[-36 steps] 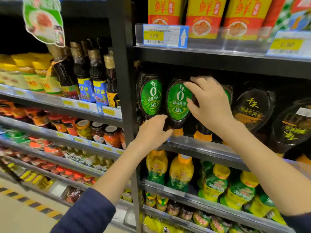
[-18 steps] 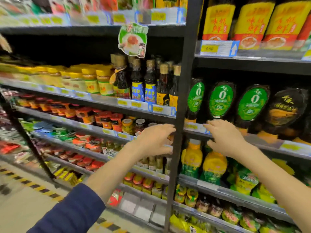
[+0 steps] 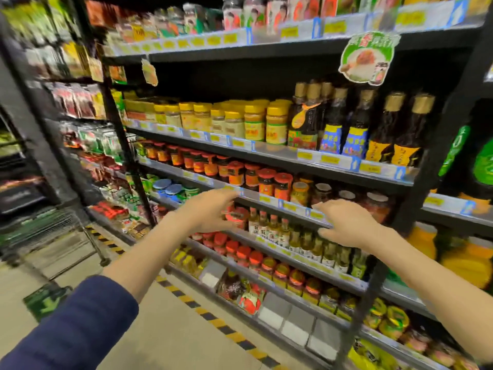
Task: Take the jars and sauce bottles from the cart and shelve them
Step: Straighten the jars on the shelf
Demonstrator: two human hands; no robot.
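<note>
Both hands, left (image 3: 210, 209) and right (image 3: 346, 222), are held empty with fingers loosely spread before the black metal shelving (image 3: 314, 158) of red-lidded glass jars (image 3: 266, 181)

Navy sleeve (image 3: 72, 327), seemingly pushed-up

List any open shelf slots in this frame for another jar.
Bottom shelf: grey, seemingly bare bins right of the red packets. Tall dark gap above the yellow-lid jars. Red-lid jar row and dark bottles are packed tight. Both hands, left hand and right hand, hold nothing.
</note>
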